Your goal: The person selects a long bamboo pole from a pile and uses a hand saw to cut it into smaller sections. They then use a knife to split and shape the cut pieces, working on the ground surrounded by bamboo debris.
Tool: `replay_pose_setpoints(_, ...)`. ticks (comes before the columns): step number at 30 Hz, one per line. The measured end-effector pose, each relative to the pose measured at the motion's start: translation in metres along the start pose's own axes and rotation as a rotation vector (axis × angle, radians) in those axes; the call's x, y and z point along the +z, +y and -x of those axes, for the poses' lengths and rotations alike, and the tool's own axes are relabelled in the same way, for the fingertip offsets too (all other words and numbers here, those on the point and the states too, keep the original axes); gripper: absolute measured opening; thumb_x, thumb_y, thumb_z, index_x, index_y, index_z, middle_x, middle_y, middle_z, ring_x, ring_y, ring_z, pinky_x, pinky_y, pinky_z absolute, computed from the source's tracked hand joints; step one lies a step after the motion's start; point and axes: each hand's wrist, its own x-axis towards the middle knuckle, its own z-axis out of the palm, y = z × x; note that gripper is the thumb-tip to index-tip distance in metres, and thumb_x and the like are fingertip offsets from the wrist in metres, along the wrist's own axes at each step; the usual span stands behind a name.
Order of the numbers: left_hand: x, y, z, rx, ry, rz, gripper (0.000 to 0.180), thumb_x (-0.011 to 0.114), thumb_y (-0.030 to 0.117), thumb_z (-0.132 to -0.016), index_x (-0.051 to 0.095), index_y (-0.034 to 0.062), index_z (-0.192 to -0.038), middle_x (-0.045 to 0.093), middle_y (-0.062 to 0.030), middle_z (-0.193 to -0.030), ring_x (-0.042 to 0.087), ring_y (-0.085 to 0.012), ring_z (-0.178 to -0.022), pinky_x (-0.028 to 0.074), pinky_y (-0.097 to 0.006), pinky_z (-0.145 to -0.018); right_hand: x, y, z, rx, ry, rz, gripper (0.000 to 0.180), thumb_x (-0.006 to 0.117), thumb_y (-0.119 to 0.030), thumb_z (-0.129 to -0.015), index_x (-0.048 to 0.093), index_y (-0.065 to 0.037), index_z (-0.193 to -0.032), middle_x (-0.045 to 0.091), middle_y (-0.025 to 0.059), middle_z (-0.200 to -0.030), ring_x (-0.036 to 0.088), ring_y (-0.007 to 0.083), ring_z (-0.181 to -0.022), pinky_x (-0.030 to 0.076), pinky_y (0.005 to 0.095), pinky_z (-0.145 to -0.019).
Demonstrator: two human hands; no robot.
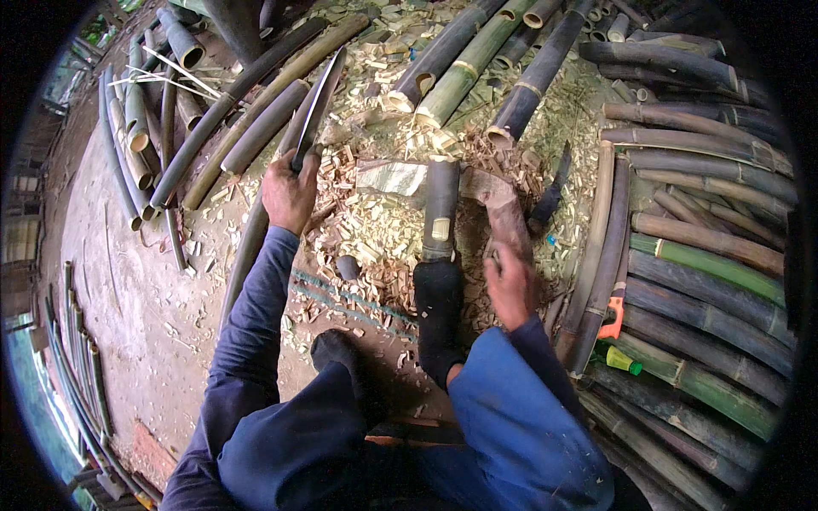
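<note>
Here the left hand grips a split bamboo strip slanting away, upper-right

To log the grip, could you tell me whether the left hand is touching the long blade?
Touching: the head view shows the left hand with fingers closed around the lower end of the blade.

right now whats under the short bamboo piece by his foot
A wooden block and pale bamboo chips lie under the short bamboo piece; a dark-socked foot covers its near end, so the ground there is hidden.
</note>
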Motion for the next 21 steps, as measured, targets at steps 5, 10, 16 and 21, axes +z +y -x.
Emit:
replay_pose_setpoints(5,0.018,-0.031,0.029,-0.007,-0.111,0.099,0.034,0.068,0.035,-0.090,0.075,0.0022,-0.090,0.065,-0.0119,-0.062,0.062,-0.0201,-0.054,0.050,-0.039,-0.059,0.039,0.014,-0.044,0.248,-0.493,-0.206,0.024,0.072,-0.020,-0.091,0.065,0.003,-0.091,0.067,0.0169,-0.079,0.066,0.0245,-0.075,0.052,0.0369,-0.070)
replay_pose_setpoints(10,0.019,-0.017,0.048,0.177,-0.343,0.101,0.031,0.074,0.028,-0.085,0.074,0.0049,-0.105,0.073,-0.0152,-0.081,0.071,-0.0218,-0.069,0.056,-0.039,-0.067,0.044,0.031,-0.038,-0.069,-0.139,-0.074,0.037,0.074,-0.016,-0.088,0.061,0.003,-0.117,0.067,0.0165,-0.093,0.062,0.0228,-0.081,0.050,0.0375,-0.075)
replay_pose_setpoints(16,0.007,-0.003,0.064,0.527,-0.625,-0.308,0.033,0.076,0.027,-0.078,0.068,0.0109,-0.107,0.071,-0.0144,-0.090,0.070,-0.0353,-0.078,0.057,-0.047,-0.072,-0.016,-0.008,-0.025,0.189,0.361,0.568,0.079,0.082,-0.031,-0.079,0.042,-0.006,-0.142,0.051,0.0220,-0.132,0.054,0.0410,-0.117,0.044,0.0538,-0.099)
replay_pose_setpoints(21,0.015,-0.006,0.074,0.631,-0.780,-0.478,0.035,0.068,0.040,-0.090,0.064,0.0107,-0.108,0.071,-0.0132,-0.094,0.072,-0.0348,-0.084,0.056,-0.048,-0.072,-0.027,0.048,-0.008,0.379,-0.025,0.518,0.091,0.086,-0.032,-0.073,0.039,0.002,-0.142,0.059,0.0242,-0.127,0.058,0.0405,-0.119,0.047,0.0489,-0.101)
